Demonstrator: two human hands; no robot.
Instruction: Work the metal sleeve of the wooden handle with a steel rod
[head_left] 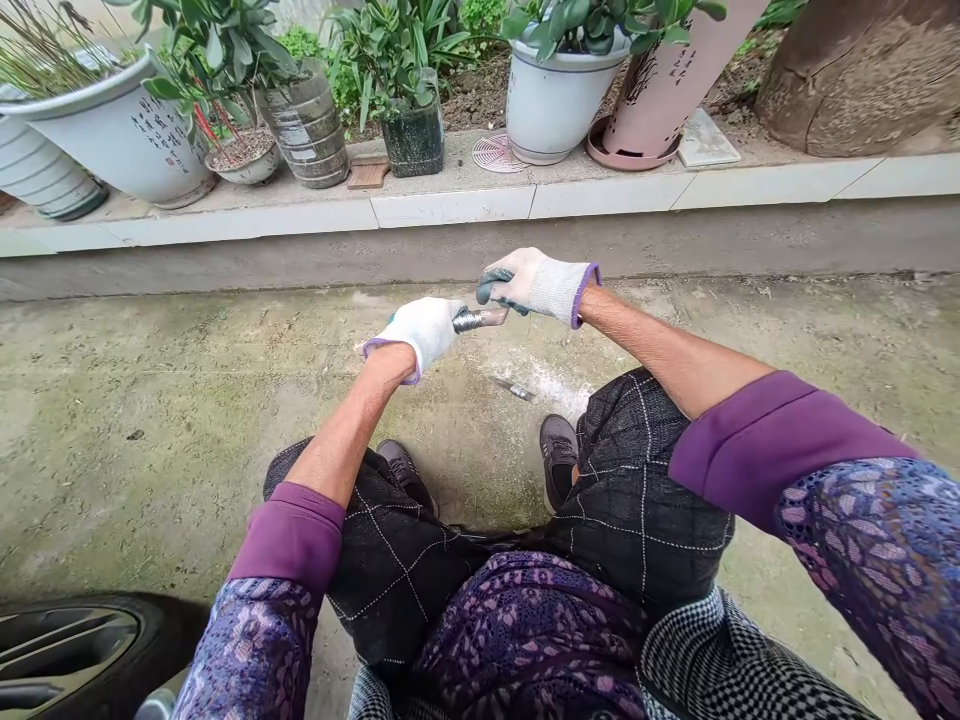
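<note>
Both my hands wear white knit gloves with purple cuffs. My left hand (420, 330) is closed round one end of a short shiny metal rod (477, 319) held level above the concrete ground. My right hand (534, 283) pinches the rod's other end with its grey-coated fingertips. I am seated or squatting, with my knees and dark shoes below the hands. A second small metal piece (516, 389) lies on the ground beside a patch of white dust (551, 380), just below the hands.
A raised tiled ledge (450, 205) runs across the back with several potted plants, a white pot (551, 100), a glass jar (412, 135) and a pink vase (660, 90). A dark tyre (75, 650) sits at the bottom left. Mossy concrete spreads left and right.
</note>
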